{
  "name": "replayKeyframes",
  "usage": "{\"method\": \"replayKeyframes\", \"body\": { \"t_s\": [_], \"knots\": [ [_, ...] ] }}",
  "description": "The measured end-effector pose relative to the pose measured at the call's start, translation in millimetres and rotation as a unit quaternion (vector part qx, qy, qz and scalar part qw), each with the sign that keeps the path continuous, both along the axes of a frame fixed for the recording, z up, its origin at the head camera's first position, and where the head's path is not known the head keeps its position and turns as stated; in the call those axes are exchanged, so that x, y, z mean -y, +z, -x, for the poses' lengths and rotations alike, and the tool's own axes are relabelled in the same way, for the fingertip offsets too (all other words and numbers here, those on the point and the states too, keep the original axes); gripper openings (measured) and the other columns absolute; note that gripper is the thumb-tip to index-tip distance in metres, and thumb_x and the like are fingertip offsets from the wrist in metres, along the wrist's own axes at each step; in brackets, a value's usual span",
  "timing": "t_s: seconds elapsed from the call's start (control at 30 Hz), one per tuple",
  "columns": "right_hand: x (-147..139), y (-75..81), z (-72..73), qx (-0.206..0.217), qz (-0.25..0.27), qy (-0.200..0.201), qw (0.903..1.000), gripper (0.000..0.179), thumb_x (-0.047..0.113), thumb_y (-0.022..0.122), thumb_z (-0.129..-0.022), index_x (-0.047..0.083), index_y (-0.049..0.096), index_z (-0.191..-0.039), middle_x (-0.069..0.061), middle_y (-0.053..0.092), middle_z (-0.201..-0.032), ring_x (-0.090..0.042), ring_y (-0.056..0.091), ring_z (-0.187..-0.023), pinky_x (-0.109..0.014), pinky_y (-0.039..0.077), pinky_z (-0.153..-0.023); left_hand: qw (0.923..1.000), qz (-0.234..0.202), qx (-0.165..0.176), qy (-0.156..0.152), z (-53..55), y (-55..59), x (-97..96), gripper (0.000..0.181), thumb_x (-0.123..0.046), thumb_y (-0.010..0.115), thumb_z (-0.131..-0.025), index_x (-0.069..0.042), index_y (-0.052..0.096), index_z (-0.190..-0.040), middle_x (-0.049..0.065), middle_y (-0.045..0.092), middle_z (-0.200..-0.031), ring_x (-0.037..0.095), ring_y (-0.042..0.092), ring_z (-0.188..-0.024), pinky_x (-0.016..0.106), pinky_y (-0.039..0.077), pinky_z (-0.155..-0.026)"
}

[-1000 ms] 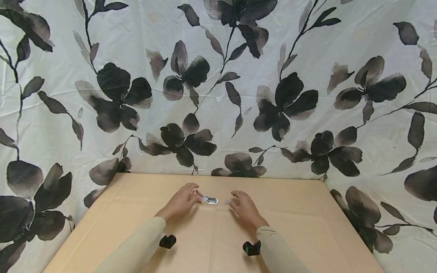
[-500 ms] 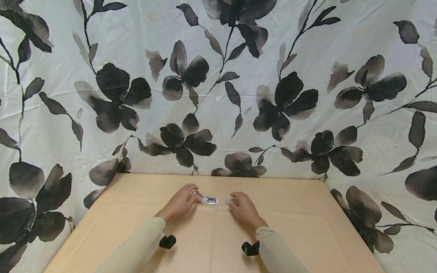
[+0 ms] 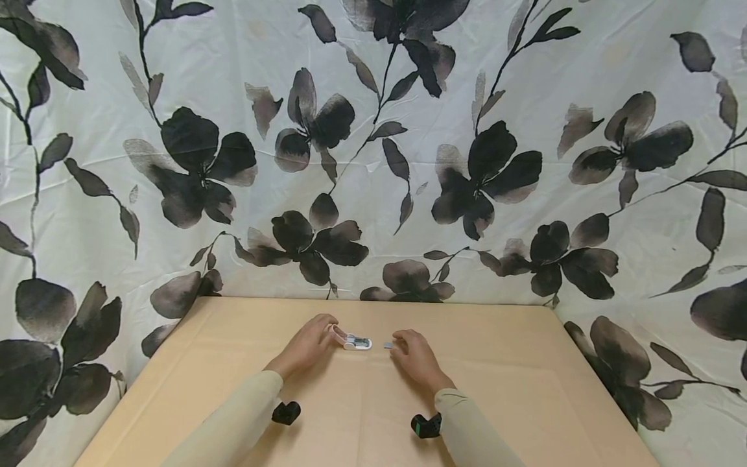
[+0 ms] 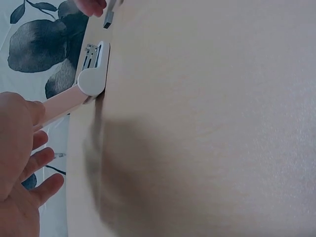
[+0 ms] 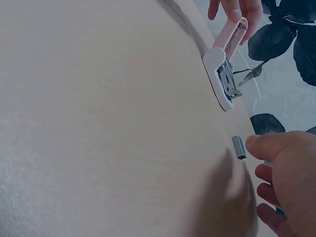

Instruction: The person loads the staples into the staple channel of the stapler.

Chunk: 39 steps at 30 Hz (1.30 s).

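A small stapler [image 3: 357, 342] stands unfolded on the table, its white base [image 4: 94, 81] down and its pink top arm [image 4: 61, 106] swung back, so the metal staple channel [image 5: 227, 81] shows. My left hand [image 3: 309, 345] grips the pink arm between thumb and fingers. To the right of the stapler is a short grey strip of staples [image 5: 239, 147]. My right hand [image 3: 415, 358] is just beside that strip, its thumb tip right at the strip's edge and the other fingers loosely bent below.
The tan tabletop [image 3: 362, 415] ends at a back edge just past the hands. Behind it hangs a white cloth [image 3: 373, 181] printed with dark flowers. Black wrist cameras [image 3: 286, 413] hang beneath both sleeves.
My right hand has shifted very slightly left. The left hand, the stapler and the staples keep their places; the whole head view drifts a little.
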State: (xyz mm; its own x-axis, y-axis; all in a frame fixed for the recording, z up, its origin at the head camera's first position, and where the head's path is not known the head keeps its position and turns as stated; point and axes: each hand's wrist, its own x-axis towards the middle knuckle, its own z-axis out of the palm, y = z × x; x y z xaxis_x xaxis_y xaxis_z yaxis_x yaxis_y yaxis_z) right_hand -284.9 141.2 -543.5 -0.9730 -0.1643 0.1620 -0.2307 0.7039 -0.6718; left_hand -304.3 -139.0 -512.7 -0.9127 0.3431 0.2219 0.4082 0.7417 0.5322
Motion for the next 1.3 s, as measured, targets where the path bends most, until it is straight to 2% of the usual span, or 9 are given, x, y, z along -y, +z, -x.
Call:
{"method": "replayKeyframes", "body": {
  "t_s": [0.27, 0.53, 0.63, 1.0, 1.3],
  "knots": [
    [-0.2, -3.2, 3.0, -0.006, -0.006, 0.000, 1.0000, 0.033, 0.013, 0.073, -0.095, 0.001, 0.067, -0.125, -0.018, 0.067, -0.131, -0.038, 0.061, -0.127, -0.055, 0.051, -0.111, 1.0000, 0.004, 0.006, 0.001, 0.8, 2.0, -0.3, 0.025, -0.011, 0.056, -0.106, -0.001, 0.063, -0.127, 0.015, 0.064, -0.134, 0.035, 0.058, -0.134, 0.052, 0.045, -0.117],
    [2.7, -4.1, 4.8, -0.008, -0.001, -0.004, 1.0000, 0.033, 0.014, 0.074, -0.095, 0.001, 0.068, -0.124, -0.018, 0.067, -0.130, -0.038, 0.061, -0.126, -0.054, 0.051, -0.111, 0.9999, 0.009, -0.010, -0.003, 0.3, 2.2, -1.0, 0.023, -0.007, 0.058, -0.104, 0.000, 0.064, -0.125, 0.016, 0.066, -0.129, 0.037, 0.060, -0.129, 0.054, 0.047, -0.114],
    [3.5, -4.2, 4.5, -0.005, -0.003, -0.008, 1.0000, 0.033, 0.014, 0.074, -0.095, 0.001, 0.068, -0.124, -0.017, 0.067, -0.130, -0.037, 0.061, -0.127, -0.054, 0.051, -0.111, 1.0000, 0.007, -0.005, -0.001, 0.7, 2.6, -1.4, 0.023, -0.009, 0.057, -0.104, -0.001, 0.064, -0.125, 0.016, 0.066, -0.129, 0.037, 0.060, -0.129, 0.053, 0.047, -0.115],
    [6.3, -4.3, 3.7, -0.009, -0.004, -0.012, 0.9999, 0.028, 0.012, 0.074, -0.095, 0.001, 0.069, -0.121, -0.017, 0.068, -0.126, -0.036, 0.062, -0.122, -0.054, 0.053, -0.108, 0.9999, -0.001, -0.011, 0.000, 0.8, -1.4, -1.4, 0.021, -0.007, 0.060, -0.102, -0.002, 0.065, -0.122, 0.016, 0.067, -0.125, 0.037, 0.062, -0.126, 0.053, 0.048, -0.113],
    [9.5, -5.6, 4.5, -0.004, -0.003, -0.018, 0.9998, 0.026, 0.012, 0.073, -0.095, 0.002, 0.071, -0.119, -0.016, 0.068, -0.126, -0.036, 0.061, -0.124, -0.054, 0.052, -0.110, 1.0000, -0.005, -0.008, 0.000, 1.4, -3.0, -0.7, 0.021, -0.007, 0.061, -0.102, -0.002, 0.065, -0.122, 0.016, 0.068, -0.126, 0.037, 0.062, -0.126, 0.053, 0.048, -0.113]
  ]
}}
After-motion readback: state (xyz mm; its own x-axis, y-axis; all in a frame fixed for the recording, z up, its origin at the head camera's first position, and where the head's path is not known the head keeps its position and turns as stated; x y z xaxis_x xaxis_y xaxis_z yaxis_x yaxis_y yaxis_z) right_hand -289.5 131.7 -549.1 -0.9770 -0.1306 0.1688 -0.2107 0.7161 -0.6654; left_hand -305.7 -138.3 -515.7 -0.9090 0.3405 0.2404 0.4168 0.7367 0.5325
